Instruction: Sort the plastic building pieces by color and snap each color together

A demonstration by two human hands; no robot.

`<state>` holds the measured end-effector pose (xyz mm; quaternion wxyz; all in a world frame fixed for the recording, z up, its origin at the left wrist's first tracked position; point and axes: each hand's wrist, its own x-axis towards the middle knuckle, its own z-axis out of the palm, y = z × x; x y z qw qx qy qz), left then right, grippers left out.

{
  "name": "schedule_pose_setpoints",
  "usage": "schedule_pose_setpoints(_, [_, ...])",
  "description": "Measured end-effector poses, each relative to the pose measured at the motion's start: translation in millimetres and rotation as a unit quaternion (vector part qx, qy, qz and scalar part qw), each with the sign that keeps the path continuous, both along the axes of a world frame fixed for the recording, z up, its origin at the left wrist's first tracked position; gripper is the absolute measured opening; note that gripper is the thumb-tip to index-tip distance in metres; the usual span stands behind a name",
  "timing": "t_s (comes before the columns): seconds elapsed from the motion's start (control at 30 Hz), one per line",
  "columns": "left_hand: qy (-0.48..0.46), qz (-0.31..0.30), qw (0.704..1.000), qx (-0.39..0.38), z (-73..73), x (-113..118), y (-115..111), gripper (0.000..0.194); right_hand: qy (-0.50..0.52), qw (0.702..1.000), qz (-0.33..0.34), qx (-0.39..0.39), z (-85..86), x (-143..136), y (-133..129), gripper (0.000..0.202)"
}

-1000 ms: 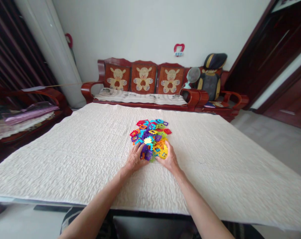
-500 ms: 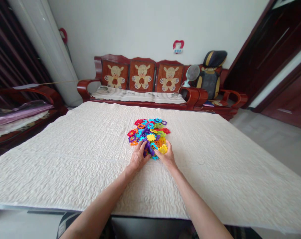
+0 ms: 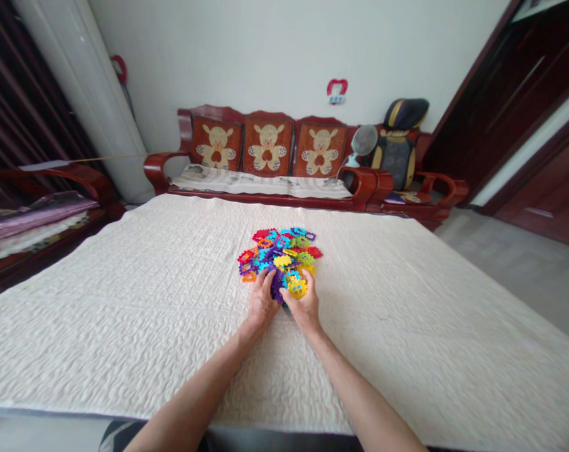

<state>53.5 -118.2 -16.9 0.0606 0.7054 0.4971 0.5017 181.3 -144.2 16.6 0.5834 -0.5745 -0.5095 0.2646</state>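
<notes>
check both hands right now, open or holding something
Left hand: curled at a purple piece; cannot tell if gripped.
Right hand: closed, holding a yellow piece with window-like openings.

The left fingers point(image 3: 268, 279) partly hide some purple pieces point(image 3: 276, 286).

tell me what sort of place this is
Probably a living room in a home: a red-brown wooden sofa with cartoon-animal cushions, and a dark curtain off to the left.
</notes>
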Motion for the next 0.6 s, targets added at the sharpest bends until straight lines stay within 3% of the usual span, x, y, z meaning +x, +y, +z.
schedule_pose_setpoints(0.33, [-0.047,0.027,0.998,-0.017,5.6,-1,5,0.049,0.137,0.99,-0.011,0.004,-0.7,-11,13,0.076])
schedule_pose_setpoints(0.6, [-0.068,0.05,0.996,-0.006,12.5,1,13,0.044,0.166,0.986,0.006,0.006,2.7,-14,21,0.069])
